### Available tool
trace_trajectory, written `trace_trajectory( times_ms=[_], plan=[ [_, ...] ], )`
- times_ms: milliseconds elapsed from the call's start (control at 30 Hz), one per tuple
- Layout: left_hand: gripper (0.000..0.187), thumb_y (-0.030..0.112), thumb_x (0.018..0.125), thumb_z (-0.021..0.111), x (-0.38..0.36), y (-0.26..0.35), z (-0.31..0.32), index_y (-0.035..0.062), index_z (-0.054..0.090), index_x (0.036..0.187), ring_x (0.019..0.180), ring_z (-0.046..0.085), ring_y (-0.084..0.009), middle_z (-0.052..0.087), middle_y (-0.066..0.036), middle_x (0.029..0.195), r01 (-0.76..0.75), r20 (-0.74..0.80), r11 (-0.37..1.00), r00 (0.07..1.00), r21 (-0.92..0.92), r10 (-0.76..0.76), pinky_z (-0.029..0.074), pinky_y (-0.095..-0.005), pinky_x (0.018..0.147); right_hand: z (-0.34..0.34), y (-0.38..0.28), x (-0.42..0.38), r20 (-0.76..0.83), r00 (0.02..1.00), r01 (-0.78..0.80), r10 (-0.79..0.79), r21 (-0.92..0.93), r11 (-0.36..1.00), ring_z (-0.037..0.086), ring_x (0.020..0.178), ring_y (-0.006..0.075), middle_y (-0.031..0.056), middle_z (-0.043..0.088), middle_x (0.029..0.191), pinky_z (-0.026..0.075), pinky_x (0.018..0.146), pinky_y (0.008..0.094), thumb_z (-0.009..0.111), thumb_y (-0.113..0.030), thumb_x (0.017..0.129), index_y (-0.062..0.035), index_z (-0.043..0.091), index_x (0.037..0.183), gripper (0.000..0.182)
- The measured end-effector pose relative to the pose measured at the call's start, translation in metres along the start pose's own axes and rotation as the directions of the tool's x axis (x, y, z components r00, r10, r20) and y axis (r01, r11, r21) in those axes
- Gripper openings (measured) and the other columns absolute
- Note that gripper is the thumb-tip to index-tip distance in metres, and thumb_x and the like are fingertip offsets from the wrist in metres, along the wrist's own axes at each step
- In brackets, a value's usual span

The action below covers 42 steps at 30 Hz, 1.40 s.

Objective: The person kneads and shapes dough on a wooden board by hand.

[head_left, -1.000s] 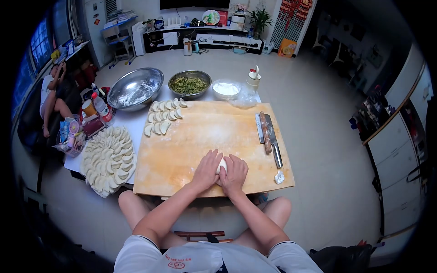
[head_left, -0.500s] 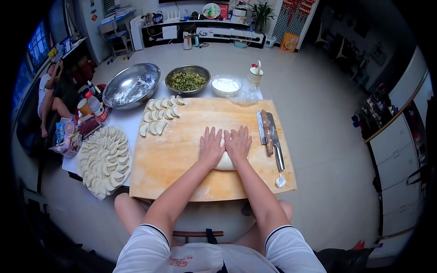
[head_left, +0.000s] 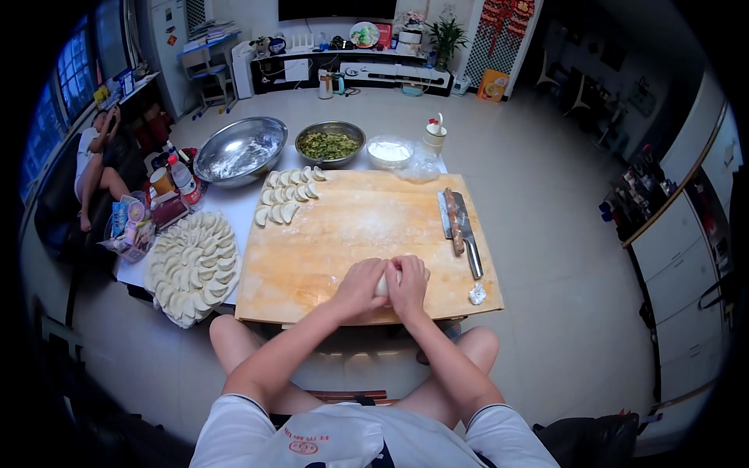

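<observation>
White dough (head_left: 382, 287) shows between my hands near the front edge of the wooden board (head_left: 328, 242). From the left, my left hand (head_left: 362, 285) is closed round it. My right hand (head_left: 408, 284) wraps its other side, fingers curled over the top. Most of the dough is hidden by the hands. A floury patch (head_left: 380, 225) lies on the board beyond them. To the right are a cleaver (head_left: 466, 234) and a floury rolling pin (head_left: 453, 224), side by side, with a small white lump (head_left: 477, 293) nearer me.
Dumplings (head_left: 289, 191) stand in rows at the board's far left; more dumplings (head_left: 193, 269) fill a round tray at left. Behind the board are a steel basin (head_left: 242, 148), a bowl of green filling (head_left: 329, 145) and a bowl of flour (head_left: 388, 150). A person (head_left: 97, 164) sits at far left.
Both hands have drawn back toward me with the dough. Earlier they pressed flat on it with fingers stretched; now the fingers curl round it. The floury patch is uncovered.
</observation>
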<state>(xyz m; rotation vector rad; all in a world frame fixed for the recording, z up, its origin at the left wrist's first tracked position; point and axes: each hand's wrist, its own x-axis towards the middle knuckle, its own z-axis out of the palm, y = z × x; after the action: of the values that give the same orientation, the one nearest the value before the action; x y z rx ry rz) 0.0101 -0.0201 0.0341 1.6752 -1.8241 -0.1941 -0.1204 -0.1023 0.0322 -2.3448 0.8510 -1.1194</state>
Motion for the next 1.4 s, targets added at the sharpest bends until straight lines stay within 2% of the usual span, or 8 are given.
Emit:
trace_trajectory(
  times_ms=[200, 467, 567, 767, 933, 1067, 1167, 1400],
  plan=[
    [0.064, 0.015, 0.083, 0.067, -0.022, -0.009, 0.038, 0.0002, 0.041, 0.14, 0.132, 0.044, -0.0417, 0.045, -0.025, 0.143, 0.051, -0.246, 0.981, 0.969, 0.187, -0.004, 0.038, -0.0532, 0.107, 0.017, 0.004, -0.017, -0.129, 0.954, 0.233, -0.27, -0.245, 0.941, 0.057, 0.1, 0.0279, 0.0109, 0.061, 0.107, 0.037, 0.094, 0.0473, 0.062, -0.024, 0.088, -0.007, 0.064, 0.106, 0.025],
    [0.068, 0.024, 0.082, 0.071, 0.056, -0.055, 0.042, 0.0026, 0.044, 0.141, 0.138, 0.038, -0.041, 0.041, -0.025, 0.147, 0.396, -0.021, 0.918, 0.918, -0.016, -0.396, 0.034, -0.0574, 0.109, 0.064, 0.059, 0.059, -0.061, 0.998, -0.045, 0.033, -0.202, 0.978, 0.059, 0.097, 0.0273, 0.0066, 0.068, 0.09, 0.041, 0.087, 0.0414, 0.06, -0.025, 0.09, -0.0092, 0.069, 0.086, 0.019],
    [0.069, 0.027, 0.084, 0.071, 0.077, -0.074, 0.058, 0.004, 0.043, 0.142, 0.145, 0.027, -0.0416, 0.036, -0.024, 0.152, 0.42, -0.185, 0.885, 0.903, 0.202, -0.387, 0.03, -0.0624, 0.11, 0.08, 0.073, 0.085, -0.073, 0.99, -0.13, 0.116, -0.232, 0.964, 0.058, 0.1, 0.0272, 0.0076, 0.07, 0.094, 0.039, 0.089, 0.0427, 0.058, -0.03, 0.093, -0.008, 0.07, 0.084, 0.026],
    [0.072, 0.036, 0.088, 0.066, 0.092, -0.092, 0.062, 0.0076, 0.038, 0.147, 0.149, 0.017, -0.0441, 0.029, -0.024, 0.156, 0.474, -0.252, 0.852, 0.872, 0.223, -0.42, 0.023, -0.0664, 0.113, 0.097, 0.085, 0.109, -0.059, 0.991, -0.132, 0.119, -0.317, 0.939, 0.054, 0.116, 0.0291, 0.0128, 0.067, 0.112, 0.037, 0.096, 0.048, 0.055, -0.037, 0.096, -0.0062, 0.074, 0.099, 0.036],
    [0.075, 0.037, 0.087, 0.065, 0.077, -0.082, 0.051, 0.0073, 0.037, 0.149, 0.148, 0.018, -0.0438, 0.031, -0.023, 0.156, 0.497, 0.012, 0.867, 0.867, 0.007, -0.497, 0.021, -0.0647, 0.115, 0.083, 0.073, 0.079, 0.077, 0.99, -0.081, 0.122, -0.401, 0.913, 0.053, 0.118, 0.0318, 0.0151, 0.065, 0.116, 0.035, 0.101, 0.0496, 0.053, -0.042, 0.097, -0.0061, 0.07, 0.112, 0.042],
    [0.076, 0.035, 0.084, 0.066, 0.046, -0.088, 0.037, 0.0036, 0.038, 0.147, 0.144, 0.028, -0.0431, 0.038, -0.022, 0.151, 0.192, 0.141, 0.958, 0.976, -0.211, -0.165, 0.025, -0.0628, 0.114, 0.045, 0.054, 0.042, 0.139, 0.99, 0.027, -0.007, -0.143, 0.989, 0.055, 0.112, 0.0336, 0.015, 0.064, 0.113, 0.036, 0.101, 0.0465, 0.057, -0.038, 0.096, -0.0044, 0.065, 0.113, 0.039],
    [0.072, 0.031, 0.082, 0.066, 0.025, -0.026, 0.0, 0.0016, 0.042, 0.143, 0.14, 0.035, -0.0432, 0.043, -0.023, 0.146, 0.264, 0.145, 0.94, 0.961, -0.216, -0.236, 0.03, -0.0618, 0.111, 0.014, 0.026, 0.019, 0.124, 0.989, 0.102, -0.087, -0.126, 0.987, 0.056, 0.108, 0.0341, 0.0149, 0.064, 0.11, 0.037, 0.1, 0.0441, 0.062, -0.032, 0.093, -0.0031, 0.063, 0.113, 0.035],
    [0.056, 0.016, 0.09, 0.054, -0.028, 0.008, 0.047, -0.0027, 0.043, 0.141, 0.143, 0.033, -0.042, 0.04, -0.027, 0.148, 0.08, -0.325, 0.955, 0.946, 0.286, 0.018, 0.028, -0.0578, 0.114, 0.001, -0.013, -0.016, -0.104, 0.975, 0.167, -0.196, -0.238, 0.957, 0.056, 0.107, 0.0293, 0.0126, 0.063, 0.107, 0.036, 0.1, 0.0479, 0.063, -0.023, 0.09, -0.0051, 0.064, 0.107, 0.025]
  ],
)
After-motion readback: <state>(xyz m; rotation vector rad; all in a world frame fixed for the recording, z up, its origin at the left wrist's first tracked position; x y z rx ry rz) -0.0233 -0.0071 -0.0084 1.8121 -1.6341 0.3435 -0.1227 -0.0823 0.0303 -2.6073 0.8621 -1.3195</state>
